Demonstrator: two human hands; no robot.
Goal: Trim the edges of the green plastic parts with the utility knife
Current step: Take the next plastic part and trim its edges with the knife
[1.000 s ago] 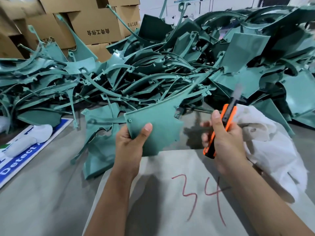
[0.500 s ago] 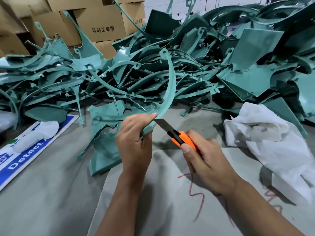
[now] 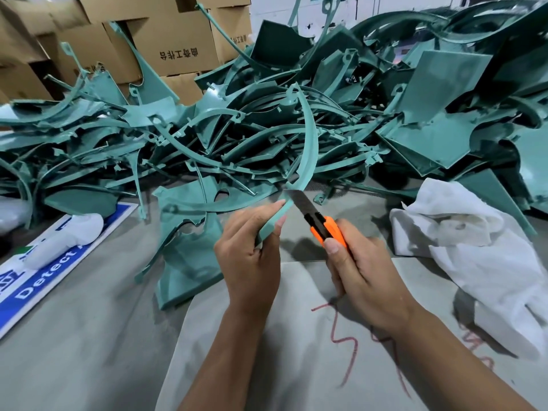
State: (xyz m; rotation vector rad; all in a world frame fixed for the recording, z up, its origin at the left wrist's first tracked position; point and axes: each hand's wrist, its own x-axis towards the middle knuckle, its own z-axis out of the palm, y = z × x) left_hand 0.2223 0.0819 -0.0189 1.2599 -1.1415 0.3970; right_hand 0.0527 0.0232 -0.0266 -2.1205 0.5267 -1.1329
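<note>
Before one green heap [image 3: 296, 129], two hands share one knife [image 3: 320, 223].

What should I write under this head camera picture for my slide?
Left hand holds a curved green plastic part while right hand trims it with a utility knife.

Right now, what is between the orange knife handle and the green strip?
The head view shows only the knife's grey blade, running from the orange handle in the right hand up to the green strip held by the left hand.
</note>
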